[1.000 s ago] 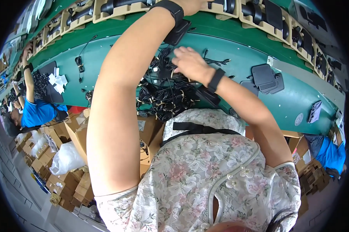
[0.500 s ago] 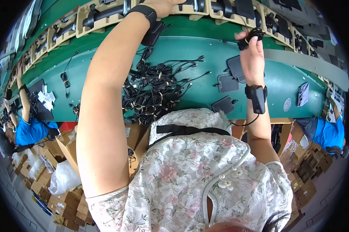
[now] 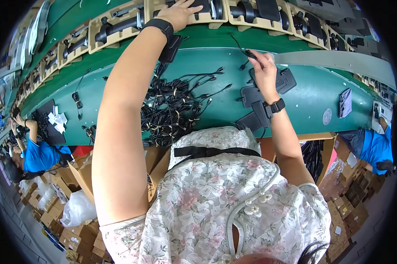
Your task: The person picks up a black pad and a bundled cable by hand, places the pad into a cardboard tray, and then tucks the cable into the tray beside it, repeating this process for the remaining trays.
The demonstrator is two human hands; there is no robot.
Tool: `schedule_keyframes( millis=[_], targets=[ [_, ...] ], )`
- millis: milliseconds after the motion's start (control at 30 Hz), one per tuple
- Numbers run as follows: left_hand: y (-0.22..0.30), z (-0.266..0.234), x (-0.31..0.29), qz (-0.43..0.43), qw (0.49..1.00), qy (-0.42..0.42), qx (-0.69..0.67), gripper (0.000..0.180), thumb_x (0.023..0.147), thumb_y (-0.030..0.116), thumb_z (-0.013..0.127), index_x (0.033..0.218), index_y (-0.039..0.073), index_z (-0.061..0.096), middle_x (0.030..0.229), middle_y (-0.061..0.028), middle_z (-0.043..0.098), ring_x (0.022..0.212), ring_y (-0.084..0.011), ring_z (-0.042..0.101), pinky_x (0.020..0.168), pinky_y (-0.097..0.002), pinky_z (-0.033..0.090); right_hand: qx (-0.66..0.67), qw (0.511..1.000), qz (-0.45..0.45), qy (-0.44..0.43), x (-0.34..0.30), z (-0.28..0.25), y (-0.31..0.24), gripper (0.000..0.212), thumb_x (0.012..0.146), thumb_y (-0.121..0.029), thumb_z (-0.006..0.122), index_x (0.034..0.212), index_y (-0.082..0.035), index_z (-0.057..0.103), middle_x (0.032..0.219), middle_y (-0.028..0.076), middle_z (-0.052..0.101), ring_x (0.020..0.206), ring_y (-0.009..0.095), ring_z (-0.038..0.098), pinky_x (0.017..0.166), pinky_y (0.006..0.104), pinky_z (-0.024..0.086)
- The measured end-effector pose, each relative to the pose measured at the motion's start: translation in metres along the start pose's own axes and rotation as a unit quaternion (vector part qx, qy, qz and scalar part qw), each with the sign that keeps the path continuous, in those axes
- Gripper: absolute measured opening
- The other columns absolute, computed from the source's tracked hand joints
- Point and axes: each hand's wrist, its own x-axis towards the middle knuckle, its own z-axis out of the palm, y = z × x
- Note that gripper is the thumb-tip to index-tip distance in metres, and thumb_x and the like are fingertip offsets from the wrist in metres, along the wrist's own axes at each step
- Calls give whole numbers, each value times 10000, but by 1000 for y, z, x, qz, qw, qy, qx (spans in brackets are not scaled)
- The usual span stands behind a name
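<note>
My left hand (image 3: 180, 16) reaches up to a beige molded tray (image 3: 214, 25) at the top edge, its fingers spread flat over the black parts inside. Held between the fingertips of my right hand (image 3: 265, 75) is a black cable (image 3: 250, 54), with one thin end sticking out to the upper left and a plug hanging below. Most of that cable's bundle is hidden by the hand. Under my right hand and wrist lie several flat black pads (image 3: 252, 95). A large pile of tied black cables (image 3: 174, 105) spreads between my two arms.
More trays with black parts (image 3: 269, 15) run along a green conveyor (image 3: 203, 37). A grey rail (image 3: 335, 60) crosses at right. A folded grey packet (image 3: 345, 104) lies on the green table (image 3: 304, 119). People in blue work on either side; cartons (image 3: 77, 233) stand behind.
My right hand has moved left and turned over, keeping hold of the cable, whose end now sticks out. My left hand has come slightly lower, fingers spread. The trays have shifted left.
</note>
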Motion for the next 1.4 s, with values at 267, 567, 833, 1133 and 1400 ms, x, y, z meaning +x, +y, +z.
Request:
schedule_keyframes(
  millis=[267, 567, 833, 1133, 1400],
  targets=[
    [8, -11, -4, -20, 1000, -11, -10, 627, 848, 140, 516, 1416, 252, 276, 1512, -63, 125, 1390, -255, 125, 1048, -517, 276, -158, 958, -238, -32, -17, 19, 28, 267, 813, -57, 589, 1074, -107, 616, 919, 95, 616, 826, 278, 596, 703, 379, 466],
    [35, -34, 10, -35, 999, -40, 13, 584, 860, 201, 508, 1405, 249, 303, 1507, -65, 145, 1388, -251, 133, 1040, -528, 280, -256, 966, 11, -22, 18, 64, 71, 344, 789, -218, 664, 1010, -27, 484, 869, 155, 612, 783, 299, 600, 716, 403, 479],
    [44, -26, 13, 28, 999, 16, 36, 570, 863, 209, 498, 1400, 247, 311, 1504, -69, 162, 1386, -253, 145, 1038, -536, 267, 376, 908, 78, -166, 24, -21, -17, 145, 907, -114, 534, 1004, -31, 466, 872, 61, 590, 816, 137, 559, 752, 279, 446],
    [55, -22, 20, -29, 1000, 1, -13, 557, 869, 214, 487, 1397, 249, 315, 1503, -69, 169, 1387, -243, 148, 1042, -525, 257, 326, 937, -18, 124, 32, 12, 21, 219, 915, -88, 515, 1105, -31, 422, 853, 58, 569, 764, 116, 512, 734, 250, 416],
    [67, -39, 24, -29, 999, 8, -24, 552, 868, 212, 486, 1393, 253, 323, 1505, -61, 168, 1386, -230, 155, 1050, -517, 245, -170, 975, -117, 77, 0, 46, 69, 469, 742, -291, 716, 1061, -12, 516, 899, 133, 557, 763, 252, 558, 661, 357, 441]
  ],
)
